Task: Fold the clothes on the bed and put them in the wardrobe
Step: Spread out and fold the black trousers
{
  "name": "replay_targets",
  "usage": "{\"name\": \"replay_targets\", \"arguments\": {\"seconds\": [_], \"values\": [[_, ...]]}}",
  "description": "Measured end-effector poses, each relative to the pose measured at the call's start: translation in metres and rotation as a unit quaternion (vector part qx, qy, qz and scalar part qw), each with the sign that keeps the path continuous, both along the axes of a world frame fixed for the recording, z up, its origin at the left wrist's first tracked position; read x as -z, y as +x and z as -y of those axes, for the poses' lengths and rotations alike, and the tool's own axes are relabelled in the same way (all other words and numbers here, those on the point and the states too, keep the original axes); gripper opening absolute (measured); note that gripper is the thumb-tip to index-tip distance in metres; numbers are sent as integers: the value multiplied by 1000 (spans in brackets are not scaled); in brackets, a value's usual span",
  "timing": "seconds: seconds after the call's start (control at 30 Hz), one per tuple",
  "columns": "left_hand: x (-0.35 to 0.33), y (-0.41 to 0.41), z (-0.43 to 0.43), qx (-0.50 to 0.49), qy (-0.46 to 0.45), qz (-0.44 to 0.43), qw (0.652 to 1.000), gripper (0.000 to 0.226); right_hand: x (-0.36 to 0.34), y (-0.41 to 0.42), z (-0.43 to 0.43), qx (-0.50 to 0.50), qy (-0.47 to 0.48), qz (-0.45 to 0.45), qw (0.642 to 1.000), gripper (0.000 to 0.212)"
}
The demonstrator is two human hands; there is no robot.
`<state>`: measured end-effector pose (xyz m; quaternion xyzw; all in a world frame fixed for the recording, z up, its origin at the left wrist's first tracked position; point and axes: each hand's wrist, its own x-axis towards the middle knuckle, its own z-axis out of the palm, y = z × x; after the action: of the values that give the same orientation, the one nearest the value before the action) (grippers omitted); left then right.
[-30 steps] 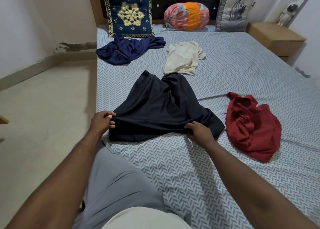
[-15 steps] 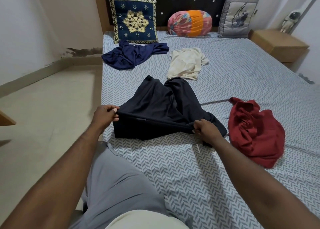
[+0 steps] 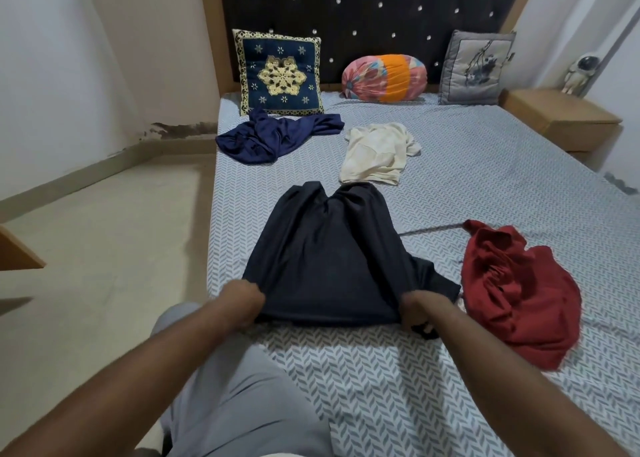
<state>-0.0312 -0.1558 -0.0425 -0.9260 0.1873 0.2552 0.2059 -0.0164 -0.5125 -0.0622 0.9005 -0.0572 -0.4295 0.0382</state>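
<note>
A dark navy garment (image 3: 332,259) lies spread on the bed (image 3: 502,186), its near edge lifted off the sheet. My left hand (image 3: 242,302) grips that edge at its left corner, and my right hand (image 3: 424,309) grips it at the right corner. A crumpled red garment (image 3: 519,290) lies just right of my right hand. Farther back rest a cream shirt (image 3: 375,153) and a blue garment (image 3: 273,138). No wardrobe is in view.
Against the dark headboard stand a blue embroidered cushion (image 3: 278,74), a round orange and pink bolster (image 3: 384,77) and a grey cushion (image 3: 476,69). A wooden bedside table (image 3: 557,117) is at the right. Bare floor (image 3: 104,249) runs along the bed's left side.
Both hands have pulled the navy garment's near edge toward me and raised it, stretching the cloth flatter. The view has tilted up, showing more of the headboard.
</note>
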Motion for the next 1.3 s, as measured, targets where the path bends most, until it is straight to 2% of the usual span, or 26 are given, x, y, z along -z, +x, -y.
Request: {"name": "replay_targets", "arguments": {"seconds": [0.1, 0.17, 0.2, 0.27, 0.33, 0.4, 0.43, 0.5, 0.53, 0.57, 0.6, 0.63, 0.67, 0.73, 0.77, 0.83, 0.9, 1.0, 1.07, 1.13, 1.17, 1.23, 1.3], "values": [[-15, 1, 21, -21, 54, -54, 997, 38, -6, 0, -7, 19, -43, -100, 994, 32], [-30, 11, 27, -93, 58, -101, 989, 38, -14, 3, -10, 47, -41, -77, 995, 27], [-31, 15, 26, -142, 44, -127, 981, 36, -18, 5, -10, 66, -30, -45, 996, 32], [-25, 26, 18, -262, -43, -188, 946, 31, -17, 15, -7, 123, -4, 12, 992, 51], [-19, 44, 5, -374, -163, -240, 881, 30, -15, 31, -1, 222, 51, 49, 972, 53], [-22, 68, -2, -459, -306, -268, 790, 30, -10, 60, 5, 361, 154, 110, 913, 47], [-31, 82, 0, -486, -390, -255, 739, 29, -13, 80, 8, 423, 227, 136, 867, 44], [-67, 121, 10, -501, -559, -161, 641, 23, -43, 124, 6, 503, 397, 199, 741, 41], [-95, 147, 15, -481, -630, -95, 602, 19, -77, 150, 2, 521, 468, 239, 672, 39], [-131, 174, 18, -453, -690, -32, 564, 16, -121, 173, -5, 525, 522, 289, 607, 42], [-167, 198, 20, -421, -742, 17, 522, 18, -159, 198, -6, 511, 554, 338, 563, 49], [-207, 222, 20, -386, -776, 61, 495, 23, -206, 214, -10, 483, 573, 381, 542, 57], [-244, 244, 17, -357, -791, 110, 486, 29, -245, 226, -13, 449, 568, 434, 536, 65], [-309, 265, 12, -301, -796, 207, 483, 36, -310, 230, -19, 381, 496, 554, 550, 75], [-335, 264, 10, -270, -791, 258, 485, 38, -328, 230, -19, 349, 432, 601, 575, 73], [-367, 258, 3, -208, -732, 374, 530, 42, -354, 227, -15, 294, 285, 668, 621, 62], [-375, 247, -8, -160, -635, 491, 575, 41, -360, 224, -9, 232, 188, 717, 630, 55], [-351, 225, -24, -105, -502, 592, 622, 36, -349, 224, -4, 169, 95, 745, 638, 49], [-314, 208, -30, -80, -440, 624, 640, 29, -331, 212, -8, 157, 54, 715, 679, 45], [-261, 192, -38, -75, -393, 636, 659, 19, -304, 194, -13, 149, 29, 644, 749, 38], [-229, 185, -43, -71, -368, 628, 682, 16, -286, 185, -14, 145, 22, 607, 781, 34], [-163, 164, -49, -42, -327, 573, 750, 19, -240, 163, -13, 138, -1, 530, 837, 24], [-97, 137, -50, 45, -323, 497, 804, 27, -188, 139, -7, 146, -13, 468, 872, 26]]}}
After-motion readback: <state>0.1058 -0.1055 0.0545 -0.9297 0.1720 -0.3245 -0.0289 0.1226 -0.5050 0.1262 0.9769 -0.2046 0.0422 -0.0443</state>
